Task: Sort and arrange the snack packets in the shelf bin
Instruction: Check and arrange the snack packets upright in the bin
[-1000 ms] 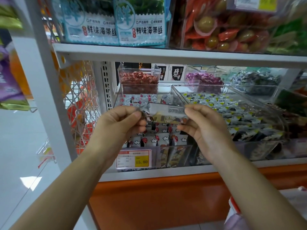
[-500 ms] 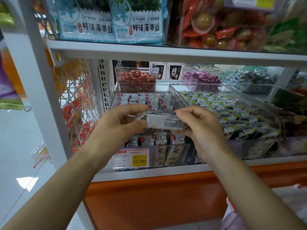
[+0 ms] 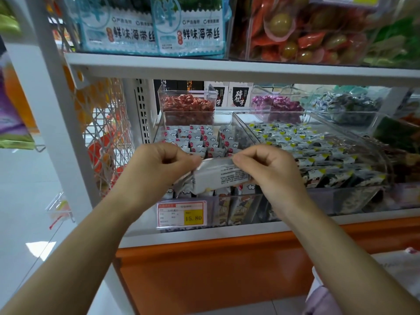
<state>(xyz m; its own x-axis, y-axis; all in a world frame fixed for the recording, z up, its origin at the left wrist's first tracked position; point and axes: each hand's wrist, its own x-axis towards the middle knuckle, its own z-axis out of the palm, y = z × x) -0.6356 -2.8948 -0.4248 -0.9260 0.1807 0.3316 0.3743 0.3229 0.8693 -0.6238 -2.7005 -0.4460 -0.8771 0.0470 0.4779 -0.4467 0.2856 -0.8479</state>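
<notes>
A small white snack packet (image 3: 216,178) with printed text on its back is held flat between both hands, just above the front of a clear shelf bin (image 3: 159,130). My left hand (image 3: 156,169) pinches its left end and my right hand (image 3: 270,171) pinches its top right edge. Inside the bin stand rows of white packets with red dots and cloud prints (image 3: 200,139), upright and close together. The packets at the bin's front are partly hidden behind my hands.
A second clear bin (image 3: 377,169) to the right holds yellow-and-black packets. Behind stand bins of red (image 3: 187,105) and purple (image 3: 276,104) sweets. A price tag reading 15.80 (image 3: 181,214) hangs on the bin front. A white shelf board (image 3: 227,68) runs overhead; a white upright (image 3: 56,123) stands left.
The packet has been turned over and lowered toward the bin's front; its white printed back now faces me. Both hands have kept hold of it and dropped slightly.
</notes>
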